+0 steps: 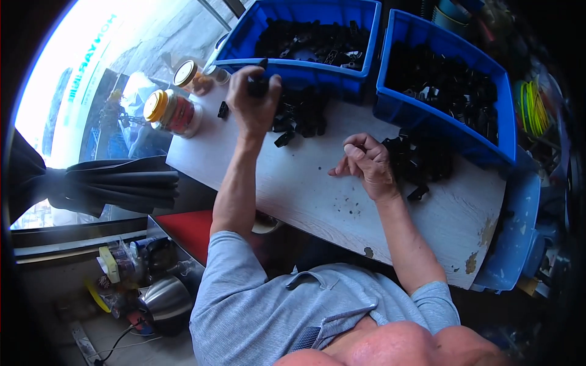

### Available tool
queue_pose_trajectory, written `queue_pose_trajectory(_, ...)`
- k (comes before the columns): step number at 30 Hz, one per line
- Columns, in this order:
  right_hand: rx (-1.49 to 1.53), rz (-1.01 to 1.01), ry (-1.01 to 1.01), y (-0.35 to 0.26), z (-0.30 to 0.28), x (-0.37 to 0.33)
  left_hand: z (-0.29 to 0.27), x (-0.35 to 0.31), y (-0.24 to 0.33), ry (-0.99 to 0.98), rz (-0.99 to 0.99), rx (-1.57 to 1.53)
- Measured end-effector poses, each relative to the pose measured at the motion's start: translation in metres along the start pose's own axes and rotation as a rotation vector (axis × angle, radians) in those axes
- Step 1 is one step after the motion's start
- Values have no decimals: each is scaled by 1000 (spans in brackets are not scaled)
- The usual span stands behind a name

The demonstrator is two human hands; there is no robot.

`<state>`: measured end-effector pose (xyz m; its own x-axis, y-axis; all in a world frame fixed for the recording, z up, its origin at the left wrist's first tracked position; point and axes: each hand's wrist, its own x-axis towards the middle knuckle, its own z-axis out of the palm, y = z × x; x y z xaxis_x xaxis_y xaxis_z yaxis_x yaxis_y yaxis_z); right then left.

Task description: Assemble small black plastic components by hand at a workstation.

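Note:
My left hand (pixel 251 108) is raised at the front edge of the left blue bin (pixel 293 64), its fingers wrapped round a small black part (pixel 257 87). A pile of black parts (pixel 302 113) lies just right of it on the white table (pixel 305 177). Over the middle of the table is my right hand (pixel 370 166), thumb and fingers drawn together with one finger stretched to the left. Whatever it may pinch is too small to make out. Next to it on the right lies a second pile of black parts (pixel 421 158).
A right blue bin (pixel 452 116) also holds many black parts. Jars with a yellow lid (pixel 156 105) and a pale lid (pixel 185 73) stand at the table's left end by the window. Dark specks (pixel 348 207) dot the tabletop. A metal kettle (pixel 165 299) sits at lower left.

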<state>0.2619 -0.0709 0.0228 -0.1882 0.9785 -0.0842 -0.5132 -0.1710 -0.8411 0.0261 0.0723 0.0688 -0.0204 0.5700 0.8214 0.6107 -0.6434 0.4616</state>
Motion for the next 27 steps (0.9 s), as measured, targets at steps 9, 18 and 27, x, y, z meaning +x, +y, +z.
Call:
queue_pose_trajectory(9,-31,-26,3,1,1,-4,7,-40,11,-212,-45,449)
queue_pose_trajectory(18,-16,0,-24,5,-1,-3,9,1,115,-291,299,-183)
queue_pose_trajectory(27,55,35,-14,3,1,-3,-13,2,261,-479,769,-591)
